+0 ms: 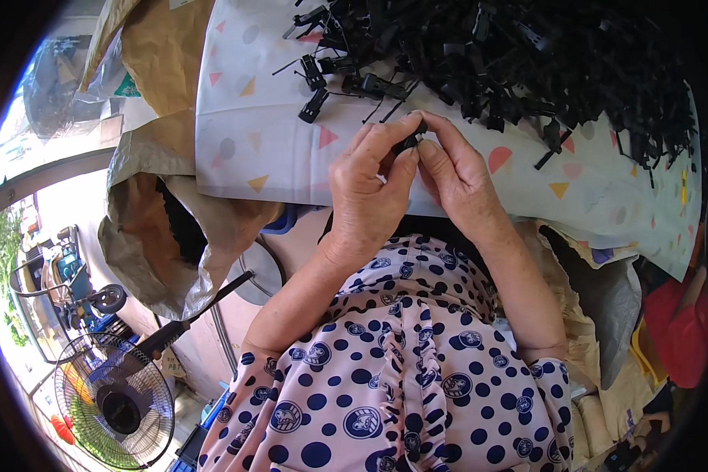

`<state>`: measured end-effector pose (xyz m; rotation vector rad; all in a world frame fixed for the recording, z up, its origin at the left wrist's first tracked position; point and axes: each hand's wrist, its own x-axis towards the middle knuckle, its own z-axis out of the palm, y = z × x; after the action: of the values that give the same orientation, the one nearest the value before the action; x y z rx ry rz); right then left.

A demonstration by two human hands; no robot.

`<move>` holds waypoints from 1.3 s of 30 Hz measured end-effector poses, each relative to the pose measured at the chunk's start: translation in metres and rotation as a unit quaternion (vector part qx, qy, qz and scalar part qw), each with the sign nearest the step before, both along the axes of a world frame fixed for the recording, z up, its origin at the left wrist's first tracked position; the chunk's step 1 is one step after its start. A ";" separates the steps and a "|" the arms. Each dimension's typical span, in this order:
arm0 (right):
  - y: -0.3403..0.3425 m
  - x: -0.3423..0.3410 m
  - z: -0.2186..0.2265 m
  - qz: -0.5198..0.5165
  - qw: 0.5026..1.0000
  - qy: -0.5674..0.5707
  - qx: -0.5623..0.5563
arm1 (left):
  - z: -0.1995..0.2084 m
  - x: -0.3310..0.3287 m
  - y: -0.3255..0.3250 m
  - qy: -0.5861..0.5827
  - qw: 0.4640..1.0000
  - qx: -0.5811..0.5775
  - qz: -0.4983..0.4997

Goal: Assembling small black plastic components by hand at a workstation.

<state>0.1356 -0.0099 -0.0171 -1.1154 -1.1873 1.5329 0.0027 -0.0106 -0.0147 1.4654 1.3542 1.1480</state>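
Note:
Both my hands meet over the near part of the table, pinching one small black plastic part [411, 140] between thumbs and fingertips. My left hand [371, 185] grips it from the left, my right hand [462, 177] from the right. Fingers cover much of the part, so its full shape is hidden. Just beyond my hands spreads a big heap of similar black plastic parts [519, 63], with thin sticks poking out. Several loose pieces lie at the heap's left edge, among them a small black clip-like part [313, 105].
A patterned white tablecloth [244, 149] covers the table. At left stands an open paper sack [145, 236] with dark contents; another open sack [598, 291] is at right. A black fan [118, 405] stands lower left. Something red [680, 330] lies far right.

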 end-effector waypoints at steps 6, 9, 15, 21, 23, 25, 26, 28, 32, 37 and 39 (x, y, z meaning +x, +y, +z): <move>0.004 0.000 0.006 -0.012 0.996 0.038 -0.080 | 0.009 0.002 0.004 0.142 0.986 0.082 0.014; 0.006 0.006 0.004 0.030 0.994 0.031 -0.096 | 0.008 -0.006 0.004 0.148 0.986 0.069 -0.026; 0.004 0.013 -0.002 0.036 0.994 -0.084 0.054 | 0.027 -0.029 0.010 -0.279 0.940 -0.184 -0.074; 0.007 0.009 0.002 0.016 0.994 0.105 0.025 | 0.022 -0.037 0.006 -0.396 0.882 -0.241 -0.082; 0.011 0.008 0.006 0.038 0.990 0.132 -0.017 | 0.021 -0.038 0.006 -0.406 0.874 -0.250 -0.095; 0.015 0.006 0.002 0.040 0.989 0.134 -0.039 | 0.022 -0.036 0.004 -0.397 0.872 -0.263 -0.117; 0.016 0.006 0.000 0.041 0.988 0.138 -0.059 | 0.023 -0.034 0.004 -0.376 0.882 -0.261 -0.116; 0.018 0.008 0.002 0.054 0.985 0.138 -0.087 | 0.021 -0.032 0.003 -0.340 0.900 -0.245 -0.121; 0.015 0.011 0.000 0.072 0.988 0.094 -0.103 | 0.022 -0.032 0.002 -0.155 0.960 -0.168 -0.164; 0.005 0.014 0.009 0.056 0.996 0.033 -0.068 | 0.020 -0.021 0.002 -0.004 0.971 -0.160 -0.179; -0.001 0.016 0.012 0.061 0.995 0.027 -0.074 | 0.019 -0.017 0.002 -0.069 0.970 -0.169 -0.160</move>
<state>0.1514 -0.0107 -0.0049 -1.1075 -1.1368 1.7580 -0.0141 -0.0083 0.0046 1.2727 1.1033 0.7553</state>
